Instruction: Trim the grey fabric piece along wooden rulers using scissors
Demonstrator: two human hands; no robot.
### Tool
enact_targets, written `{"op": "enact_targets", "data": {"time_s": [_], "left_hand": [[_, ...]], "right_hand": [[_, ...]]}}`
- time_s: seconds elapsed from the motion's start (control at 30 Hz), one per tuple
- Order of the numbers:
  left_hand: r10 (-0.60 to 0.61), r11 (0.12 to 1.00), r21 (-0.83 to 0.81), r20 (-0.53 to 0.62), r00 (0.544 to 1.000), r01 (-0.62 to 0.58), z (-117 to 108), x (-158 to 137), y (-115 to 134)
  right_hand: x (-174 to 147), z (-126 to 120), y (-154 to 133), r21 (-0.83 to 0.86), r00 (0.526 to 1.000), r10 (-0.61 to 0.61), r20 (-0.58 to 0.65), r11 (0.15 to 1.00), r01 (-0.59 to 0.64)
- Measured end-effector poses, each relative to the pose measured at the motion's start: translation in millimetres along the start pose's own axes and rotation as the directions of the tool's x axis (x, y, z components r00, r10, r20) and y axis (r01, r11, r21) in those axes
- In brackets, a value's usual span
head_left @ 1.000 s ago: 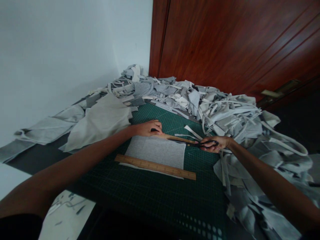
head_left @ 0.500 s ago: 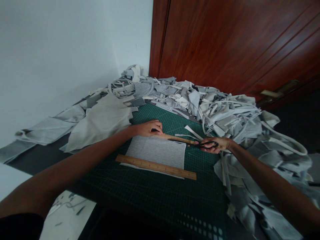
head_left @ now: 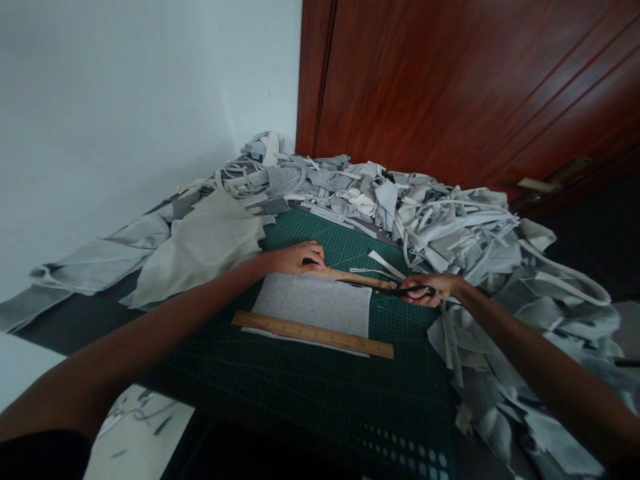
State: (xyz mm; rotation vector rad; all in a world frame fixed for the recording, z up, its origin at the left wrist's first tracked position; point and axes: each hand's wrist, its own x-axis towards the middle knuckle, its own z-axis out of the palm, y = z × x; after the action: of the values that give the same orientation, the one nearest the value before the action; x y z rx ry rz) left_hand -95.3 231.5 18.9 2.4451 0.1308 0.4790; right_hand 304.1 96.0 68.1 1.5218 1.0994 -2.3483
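Observation:
A rectangular piece of light grey fabric (head_left: 313,303) lies flat on the green cutting mat (head_left: 320,393). Across its near edge rests a wooden ruler (head_left: 310,334), with a thin strip of fabric showing below it. My left hand (head_left: 299,257), fingers bent, presses the left end of a second wooden strip, like a ruler (head_left: 353,276), along the fabric's far edge. In my right hand (head_left: 431,291) are black-handled scissors (head_left: 415,291), their blades pointing left along that edge. The blade tips are too small to make out clearly.
Heaped grey and white fabric scraps (head_left: 370,190) line the back of the table and continue down the right side (head_left: 530,353). Larger pale fabric pieces (head_left: 200,247) lie at the left. Narrow cut strips (head_left: 385,265) sit by the scissors. Behind stand a white wall and a wooden door (head_left: 450,87).
The scissors' handle loops look closer together than before. Both hands, the fabric and the rulers stay nearly in place; the view shifts slightly.

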Motion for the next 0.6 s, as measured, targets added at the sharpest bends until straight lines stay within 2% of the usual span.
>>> {"op": "enact_targets", "data": {"time_s": [0.17,0.37,0.6], "left_hand": [[-0.001,1.000,-0.009,0.005,1.000,0.001,0,-1,0],[0.000,0.999,-0.035,-0.018,1.000,0.000,1,-1,-2],[0.008,0.998,-0.058,-0.025,1.000,-0.009,0,-1,0]], "right_hand": [[5,-7,0,0.032,0.989,-0.057,0.139,0.998,0.053],[14,-11,-6,0.044,0.967,-0.095,0.237,0.995,0.087],[17,-8,-10,0.040,0.968,-0.093,0.235,0.995,0.086]]}}
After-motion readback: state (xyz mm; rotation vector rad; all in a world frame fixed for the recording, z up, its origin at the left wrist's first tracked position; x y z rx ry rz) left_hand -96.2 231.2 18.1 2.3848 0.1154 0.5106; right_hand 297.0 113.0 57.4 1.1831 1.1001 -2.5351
